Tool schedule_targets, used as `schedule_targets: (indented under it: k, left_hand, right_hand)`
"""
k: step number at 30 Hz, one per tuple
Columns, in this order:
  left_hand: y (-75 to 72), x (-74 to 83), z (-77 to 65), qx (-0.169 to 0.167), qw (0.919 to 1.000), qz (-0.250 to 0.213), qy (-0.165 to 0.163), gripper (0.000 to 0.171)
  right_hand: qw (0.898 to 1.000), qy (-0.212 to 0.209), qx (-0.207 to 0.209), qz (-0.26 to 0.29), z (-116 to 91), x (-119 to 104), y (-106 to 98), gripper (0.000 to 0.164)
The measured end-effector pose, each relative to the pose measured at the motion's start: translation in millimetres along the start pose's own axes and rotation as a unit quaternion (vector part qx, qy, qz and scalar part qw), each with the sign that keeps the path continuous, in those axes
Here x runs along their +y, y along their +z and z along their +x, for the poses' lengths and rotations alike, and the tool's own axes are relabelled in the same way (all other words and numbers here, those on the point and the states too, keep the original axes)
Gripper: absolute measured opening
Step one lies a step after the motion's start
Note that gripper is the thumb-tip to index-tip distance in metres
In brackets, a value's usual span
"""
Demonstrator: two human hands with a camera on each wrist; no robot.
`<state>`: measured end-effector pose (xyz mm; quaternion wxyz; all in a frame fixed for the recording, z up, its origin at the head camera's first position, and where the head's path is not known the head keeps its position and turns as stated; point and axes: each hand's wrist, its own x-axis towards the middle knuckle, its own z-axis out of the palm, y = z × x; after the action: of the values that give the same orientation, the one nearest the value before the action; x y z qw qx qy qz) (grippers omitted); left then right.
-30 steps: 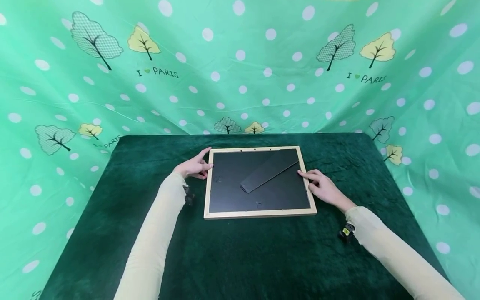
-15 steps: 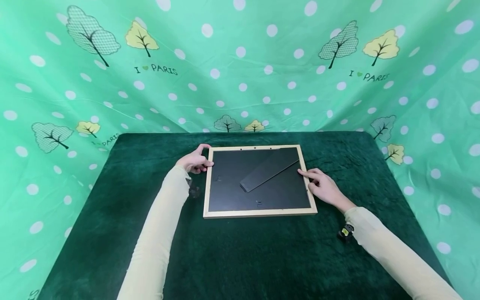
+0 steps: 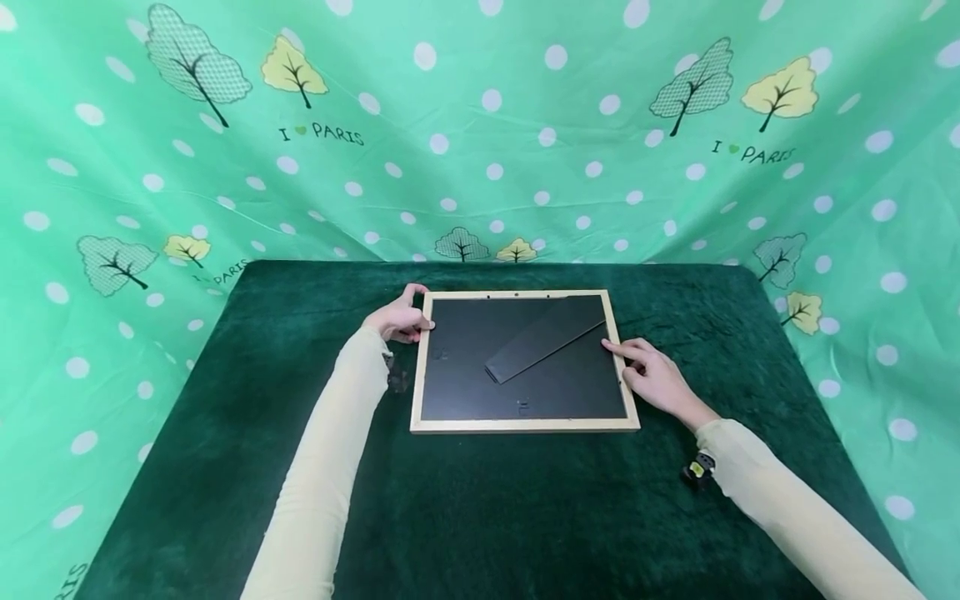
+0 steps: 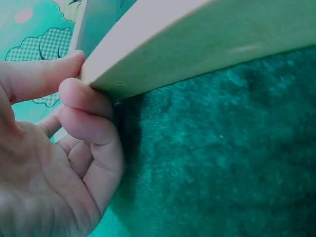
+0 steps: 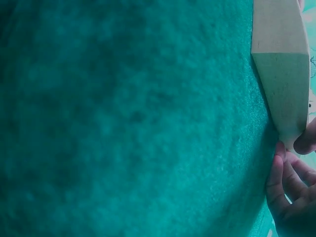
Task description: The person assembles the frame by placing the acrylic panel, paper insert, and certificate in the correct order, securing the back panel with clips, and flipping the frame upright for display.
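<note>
One frame (image 3: 525, 396): laid back-up on the surface (image 3: 480, 517).
Left hand (image 3: 393, 320): frame pinched at ten o'clock.
Right hand (image 3: 656, 379): frame pinched at three o'clock.
Stand (image 3: 538, 340): narrow end pointed toward eight o'clock.

I'm facing a white-dotted green curtain (image 3: 480, 196), printed trees (image 3: 288, 68) and PARIS lettering (image 3: 337, 133) across it, dark green cloth (image 3: 525, 508) spread below!
</note>
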<state>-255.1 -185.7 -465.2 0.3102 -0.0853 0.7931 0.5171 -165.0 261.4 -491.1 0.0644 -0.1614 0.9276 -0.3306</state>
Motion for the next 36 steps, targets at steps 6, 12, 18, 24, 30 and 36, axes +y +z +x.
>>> schedule_targets:
  k: [6,12,18,24,30,36]
  left_hand:
    - [1.2,-6.6,0.8,0.016,0.9995,-0.016,0.023,0.069]
    - [5.0,-9.5,3.5,0.026,0.9988,-0.018,0.038,0.069]
    - [4.2,-10.3,5.5,0.022,0.9984,-0.024,0.047,0.070]
    - [1.5,-8.4,7.3,0.014,0.9991,-0.022,0.034,0.073]
    - [-4.1,-16.1,5.8,-0.003,0.9982,-0.023,0.056,0.077]
    - [-1.8,-23.5,-7.9,-0.019,0.9960,-0.023,0.084,0.087]
  right_hand:
    - [1.000,-0.008,0.004,-0.010,1,0,2,0.054]
    - [1.000,-0.021,0.016,-0.016,-1,3,4,0.054]
    - [0.999,-0.032,0.034,-0.024,-2,5,6,0.054]
    - [0.999,-0.027,0.019,-0.015,1,4,2,0.055]
    - [1.000,-0.019,-0.014,0.013,2,5,-2,0.052]
    - [0.992,-0.006,-0.093,0.089,-1,11,-15,0.052]
